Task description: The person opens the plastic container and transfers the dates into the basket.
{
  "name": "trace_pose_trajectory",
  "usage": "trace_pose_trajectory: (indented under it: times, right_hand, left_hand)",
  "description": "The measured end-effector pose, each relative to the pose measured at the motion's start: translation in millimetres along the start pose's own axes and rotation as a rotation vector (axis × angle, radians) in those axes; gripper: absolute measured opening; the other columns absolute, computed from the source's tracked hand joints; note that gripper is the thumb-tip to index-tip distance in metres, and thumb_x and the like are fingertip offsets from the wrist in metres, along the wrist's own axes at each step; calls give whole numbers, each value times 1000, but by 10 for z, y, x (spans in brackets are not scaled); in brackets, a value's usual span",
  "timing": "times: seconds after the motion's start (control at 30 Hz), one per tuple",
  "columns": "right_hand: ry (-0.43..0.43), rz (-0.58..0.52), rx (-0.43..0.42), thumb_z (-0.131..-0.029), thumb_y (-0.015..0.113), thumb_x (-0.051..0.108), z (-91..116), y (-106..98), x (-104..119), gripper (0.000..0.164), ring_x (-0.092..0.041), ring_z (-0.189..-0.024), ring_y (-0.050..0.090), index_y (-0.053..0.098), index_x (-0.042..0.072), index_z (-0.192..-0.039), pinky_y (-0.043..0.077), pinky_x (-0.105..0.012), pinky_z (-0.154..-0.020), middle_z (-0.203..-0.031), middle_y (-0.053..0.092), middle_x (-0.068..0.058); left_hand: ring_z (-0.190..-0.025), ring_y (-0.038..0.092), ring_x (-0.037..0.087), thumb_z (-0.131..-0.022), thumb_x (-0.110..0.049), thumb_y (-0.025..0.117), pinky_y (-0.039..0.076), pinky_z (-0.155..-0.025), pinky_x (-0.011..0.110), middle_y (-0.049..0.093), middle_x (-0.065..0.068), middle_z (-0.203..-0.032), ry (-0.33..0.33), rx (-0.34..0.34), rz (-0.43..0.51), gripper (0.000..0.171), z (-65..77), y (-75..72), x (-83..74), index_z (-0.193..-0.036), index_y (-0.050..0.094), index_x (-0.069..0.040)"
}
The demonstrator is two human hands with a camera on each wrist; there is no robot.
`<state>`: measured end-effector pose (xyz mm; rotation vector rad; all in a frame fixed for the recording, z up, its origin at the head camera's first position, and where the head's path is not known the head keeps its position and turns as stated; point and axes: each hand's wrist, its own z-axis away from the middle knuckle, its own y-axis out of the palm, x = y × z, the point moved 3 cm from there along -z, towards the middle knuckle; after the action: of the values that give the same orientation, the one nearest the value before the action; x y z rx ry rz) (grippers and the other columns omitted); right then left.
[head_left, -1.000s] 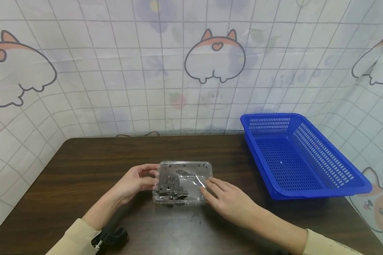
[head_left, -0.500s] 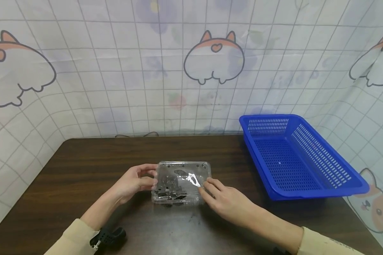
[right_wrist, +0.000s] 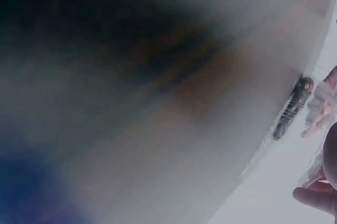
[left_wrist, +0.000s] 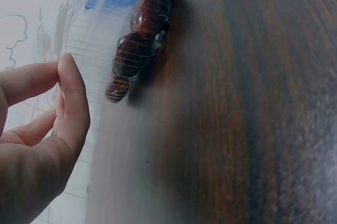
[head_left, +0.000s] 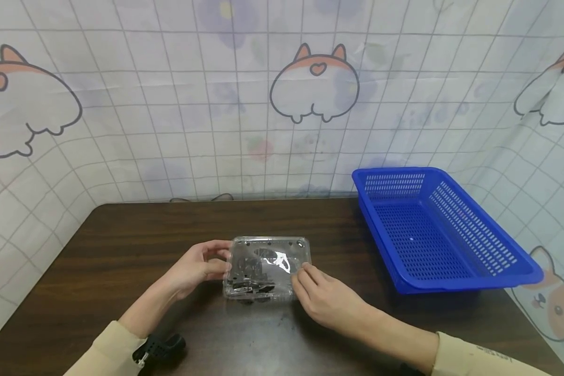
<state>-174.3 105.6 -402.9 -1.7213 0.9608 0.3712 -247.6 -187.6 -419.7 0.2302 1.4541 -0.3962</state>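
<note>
A clear plastic clamshell box (head_left: pixel 279 248) with a ribbed wall is at the middle of the table. Inside it lie glossy dark reddish-brown pieces (left_wrist: pixel 142 34) along the bottom; their exact kind is hard to tell. My left hand (head_left: pixel 195 269) pinches the box's left rim between thumb and finger, seen close in the left wrist view. At the lower right corner of the lid, my right hand (head_left: pixel 331 297) pinches the edge with bent fingers. The right wrist view is mostly blurred, with only part of that hand (right_wrist: pixel 321 195) at its right edge.
A blue perforated plastic basket (head_left: pixel 418 245) stands at the right of the brown wood-grain table (head_left: pixel 136 230). Behind rises a white grid-patterned cloth (head_left: pixel 192 94) with corgi drawings. A black strap (head_left: pixel 164 350) hangs at my left wrist.
My right hand's fingers have drawn together at the lid's right corner, where they lay flatter before. The left hand and the box have stayed almost in place.
</note>
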Motion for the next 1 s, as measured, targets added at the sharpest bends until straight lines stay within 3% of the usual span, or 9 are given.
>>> trace_pose_trajectory:
  times: [0.23,0.43,0.73,0.87,1.0]
  right_hand:
    - [4,-3,17,-105,21,-7,-11,6,6,43,-28,-99,65,64,-5,-108,56,-30,-94,-101,63,-16]
    - [56,-60,-15,-105,22,-6,-15,-31,-5,43,-27,-99,66,65,-4,-107,58,-27,-89,-101,64,-15]
    - [138,-139,-66,-113,23,17,-91,-19,-54,48,-21,-86,60,65,1,-97,58,-24,-72,-91,60,-8]
    - [164,-160,-66,-113,21,18,-122,-14,-66,50,-20,-82,59,65,2,-93,57,-22,-66,-89,59,-7]
    - [183,-190,-60,-110,34,16,-143,0,-62,38,-19,-81,59,64,3,-91,56,-22,-64,-89,59,-7]
  left_hand:
    - [-93,61,22,-93,4,68,60,-86,35,51,19,-115,3,8,-11,60,-16,-4,-21,-147,42,11]
    - [-95,61,22,-94,3,69,59,-85,34,51,19,-116,-12,-4,-21,60,-11,-2,-16,-148,42,10]
    - [-95,61,23,-94,3,69,59,-85,34,49,19,-118,-21,-11,-20,60,-10,-5,-13,-148,43,9]
    - [-96,60,23,-94,4,68,59,-84,34,49,18,-117,-20,-15,-28,59,-13,-5,-21,-148,43,8]
    - [-97,60,24,-94,5,67,59,-84,35,49,18,-116,-20,-21,-34,58,-15,-10,-32,-147,44,8]
